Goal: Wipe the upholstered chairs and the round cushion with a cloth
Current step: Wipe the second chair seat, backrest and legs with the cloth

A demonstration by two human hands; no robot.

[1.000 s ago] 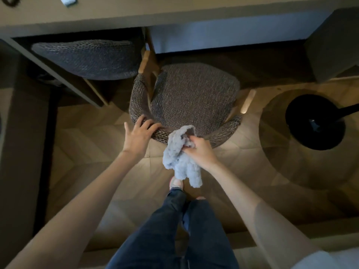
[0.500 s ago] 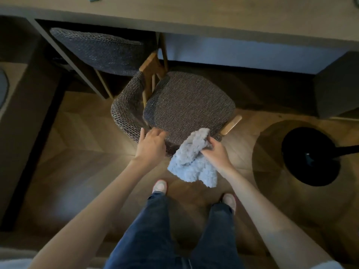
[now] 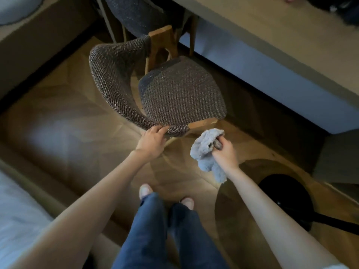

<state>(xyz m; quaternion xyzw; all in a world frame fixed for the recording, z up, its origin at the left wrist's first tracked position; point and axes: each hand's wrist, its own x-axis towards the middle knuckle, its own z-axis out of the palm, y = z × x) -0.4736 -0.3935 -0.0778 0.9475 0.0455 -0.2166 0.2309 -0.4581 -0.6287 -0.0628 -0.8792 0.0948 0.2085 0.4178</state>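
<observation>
Two hands are seen working ahead of the jeans and feet planted on the wood floor point(image 3: 68, 133).

Left hand point(image 3: 153, 140) is set on the end of the backrest point(image 3: 116, 80) of the near chair point(image 3: 182, 90). Fingers are curled over the woven rim and the thumb is hidden, so a light grasp is judged, not a flat rest.

Right hand point(image 3: 225, 152) is clenched round the cloth point(image 3: 206, 152). The cloth is bunched in the fist with a loose tail hung below the wrist. It is held in the air just beside the chair's front wooden corner, and no upholstery is touched.

Step judged: the near chair is steadied for wiping, and wiping contact is not yet made. How much is already wiped cannot be told from the fabric.

Next move calls for:
- cloth to be carried over onto the seat or backrest
- cloth to be spread flatter than the present ball
- frame to be held by the left hand so nothing slides on the smooth floor

Black lamp base point(image 3: 285, 199) sits near the right arm and should be avoided.

Farther out, a second chair point(image 3: 139, 14) is tucked under the desk point(image 3: 272, 26). Only part of it is shown, so it likely needs pulling out first.

At far top left, what is taken for the round cushion point(image 3: 17, 10) lies on a ledge. It is cropped and blurred, so this is not confirmed.
</observation>
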